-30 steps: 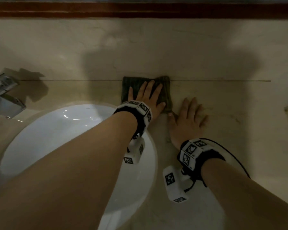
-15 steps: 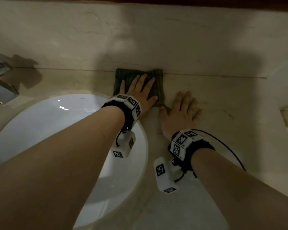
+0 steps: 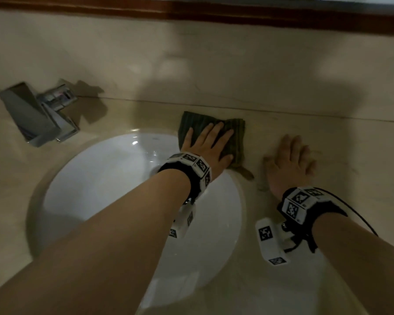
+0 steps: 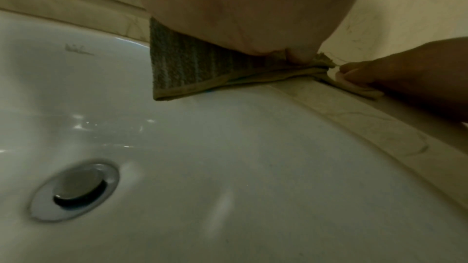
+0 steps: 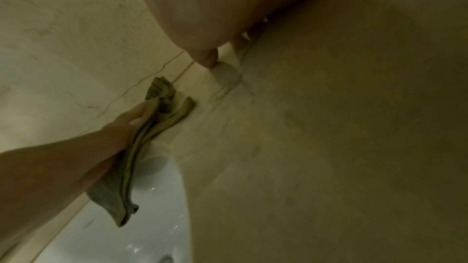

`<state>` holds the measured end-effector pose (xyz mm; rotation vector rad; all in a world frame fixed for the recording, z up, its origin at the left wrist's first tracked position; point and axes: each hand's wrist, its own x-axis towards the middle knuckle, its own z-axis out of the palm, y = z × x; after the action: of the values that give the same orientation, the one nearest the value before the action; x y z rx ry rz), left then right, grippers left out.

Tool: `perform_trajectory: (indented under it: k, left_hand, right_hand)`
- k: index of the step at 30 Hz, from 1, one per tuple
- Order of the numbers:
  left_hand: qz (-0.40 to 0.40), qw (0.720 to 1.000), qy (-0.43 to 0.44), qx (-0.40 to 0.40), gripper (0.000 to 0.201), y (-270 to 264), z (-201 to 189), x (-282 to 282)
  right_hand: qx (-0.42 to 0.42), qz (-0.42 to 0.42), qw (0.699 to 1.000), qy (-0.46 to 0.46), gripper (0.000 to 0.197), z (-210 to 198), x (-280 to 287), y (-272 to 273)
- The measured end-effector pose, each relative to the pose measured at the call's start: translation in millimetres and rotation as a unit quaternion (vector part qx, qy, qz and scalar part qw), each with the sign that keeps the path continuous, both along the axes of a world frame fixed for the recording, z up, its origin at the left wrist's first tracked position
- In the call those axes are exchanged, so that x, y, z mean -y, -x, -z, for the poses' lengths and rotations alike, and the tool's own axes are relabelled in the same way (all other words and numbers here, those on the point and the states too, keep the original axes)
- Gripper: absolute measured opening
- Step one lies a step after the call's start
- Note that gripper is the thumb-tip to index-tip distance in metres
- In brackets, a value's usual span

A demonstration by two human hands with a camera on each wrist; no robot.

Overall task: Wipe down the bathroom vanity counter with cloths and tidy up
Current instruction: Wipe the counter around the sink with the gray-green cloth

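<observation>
A dark green striped cloth [image 3: 236, 133] lies on the beige marble counter [image 3: 362, 167] at the back right rim of the white sink [image 3: 100, 189]. My left hand [image 3: 208, 144] presses flat on it with straight, spread fingers. In the left wrist view the cloth [image 4: 187, 63] overhangs the basin edge under my palm. My right hand [image 3: 291, 158] rests flat on the bare counter just right of the cloth, blurred. In the right wrist view its fingertips [image 5: 209, 60] touch the stone, while the left hand [image 5: 126, 121] covers the folded cloth [image 5: 126, 167].
A square chrome faucet [image 3: 37, 114] stands at the back left of the basin. The drain plug [image 4: 76, 189] sits in the bowl. A marble backsplash [image 3: 214, 64] rises behind the counter, with a wooden frame [image 3: 191, 10] above it.
My left hand has slid the cloth left, so it now overhangs the sink rim, and the gap to my right hand has widened. The faucet has come into fuller view.
</observation>
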<state>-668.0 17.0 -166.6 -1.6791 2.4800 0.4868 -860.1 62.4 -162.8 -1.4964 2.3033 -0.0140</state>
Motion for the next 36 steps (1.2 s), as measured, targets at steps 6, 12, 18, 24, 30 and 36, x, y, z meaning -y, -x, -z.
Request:
perform_trajectory:
  k: [6,12,18,24,30,36]
  left_hand:
    - [-0.009,1.000,-0.010,0.006,0.063,-35,0,15]
    - [-0.028,0.999,-0.017,0.020,0.061,-71,-5,39]
    - [-0.030,0.999,0.003,0.019,0.060,-78,-1,48]
    - [-0.035,0.999,0.022,0.018,0.059,-76,-2,46]
    - [-0.041,0.999,0.015,0.025,0.061,-72,-2,45]
    - [-0.058,0.998,0.001,0.038,0.063,-61,-4,43]
  right_hand:
    - [-0.014,0.012,1.000,0.003,0.068,2,0,-4]
    - [0.009,0.019,1.000,0.003,0.069,3,2,0]
    - [-0.011,0.024,1.000,-0.001,0.068,4,2,-4]
    - [-0.021,0.023,1.000,0.004,0.068,4,1,-4]
    - [-0.027,0.018,0.999,-0.004,0.069,5,1,-2]
    - [-0.025,0.027,0.999,0.016,0.069,5,0,-6]
